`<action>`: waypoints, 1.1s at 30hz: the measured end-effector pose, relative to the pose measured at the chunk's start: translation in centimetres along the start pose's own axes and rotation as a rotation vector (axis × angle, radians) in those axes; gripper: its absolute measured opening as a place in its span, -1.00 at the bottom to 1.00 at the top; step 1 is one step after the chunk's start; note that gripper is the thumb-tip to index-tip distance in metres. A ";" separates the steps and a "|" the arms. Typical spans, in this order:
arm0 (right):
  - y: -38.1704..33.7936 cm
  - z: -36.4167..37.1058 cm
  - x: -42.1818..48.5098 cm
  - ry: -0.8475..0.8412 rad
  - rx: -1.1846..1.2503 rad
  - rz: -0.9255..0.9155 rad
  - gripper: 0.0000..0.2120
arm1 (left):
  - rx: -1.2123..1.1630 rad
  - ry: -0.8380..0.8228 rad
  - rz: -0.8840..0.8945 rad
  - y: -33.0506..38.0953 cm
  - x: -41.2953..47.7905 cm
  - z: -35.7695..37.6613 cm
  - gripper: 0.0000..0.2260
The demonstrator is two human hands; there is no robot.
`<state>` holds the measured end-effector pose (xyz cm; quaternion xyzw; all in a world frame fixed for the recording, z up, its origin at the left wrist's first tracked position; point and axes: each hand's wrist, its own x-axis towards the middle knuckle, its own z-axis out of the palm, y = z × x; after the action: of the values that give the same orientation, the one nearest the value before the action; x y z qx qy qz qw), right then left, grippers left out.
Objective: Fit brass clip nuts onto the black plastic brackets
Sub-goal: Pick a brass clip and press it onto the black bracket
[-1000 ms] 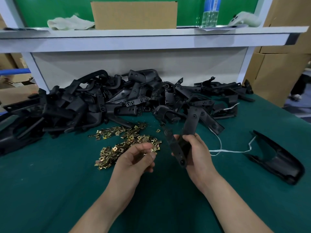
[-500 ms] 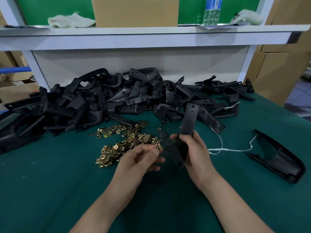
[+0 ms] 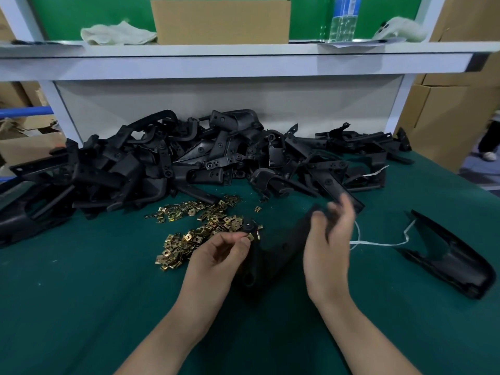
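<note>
While the bracket (image 3: 281, 247) was standing upright in the right hand half a second ago, it's now swung down low and is smeared with motion. It sits just right of the brass clip nut pile (image 3: 200, 228), and one tab end (image 3: 249, 225) reaches the pile's near-right edge. I've got the left hand (image 3: 216, 258) at that same edge, thumb and forefinger pinched on a single clip nut (image 3: 251, 237) right by that tab. The right hand (image 3: 328, 239) is further right of the pile, fingers blurred around the bracket's other end. Honestly I can't tell if it's gripping or letting go.

My read: the bracket got turned to bring a tab to the nut, so the push-on comes next and isn't done yet.

Behind the pile is the heap of black brackets (image 3: 189, 163). Well right of the pile lie a white cord (image 3: 378, 243) and a long black cover piece (image 3: 454, 261), all on the green mat (image 3: 81, 293).
</note>
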<state>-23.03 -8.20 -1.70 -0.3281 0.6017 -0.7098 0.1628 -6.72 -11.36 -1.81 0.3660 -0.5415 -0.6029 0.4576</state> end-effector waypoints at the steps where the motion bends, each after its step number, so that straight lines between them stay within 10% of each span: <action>1: -0.2 -0.4 0.1 0.076 -0.114 -0.130 -0.51 | 0.008 -0.004 -0.004 0.0 0.0 0.0 -0.93; 9: 0.2 0.2 -1.3 -0.493 -0.545 -0.397 -0.66 | 0.145 -0.099 0.030 0.3 -0.4 0.2 -0.93; 33: -0.2 0.0 -1.1 -0.462 -0.615 -0.261 -0.75 | -0.027 -0.096 0.000 0.2 0.0 0.0 -0.82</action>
<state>-22.20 -7.42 -1.79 -0.5857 0.6870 -0.4190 0.0966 -6.73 -11.36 -1.56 0.3303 -0.5545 -0.6272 0.4359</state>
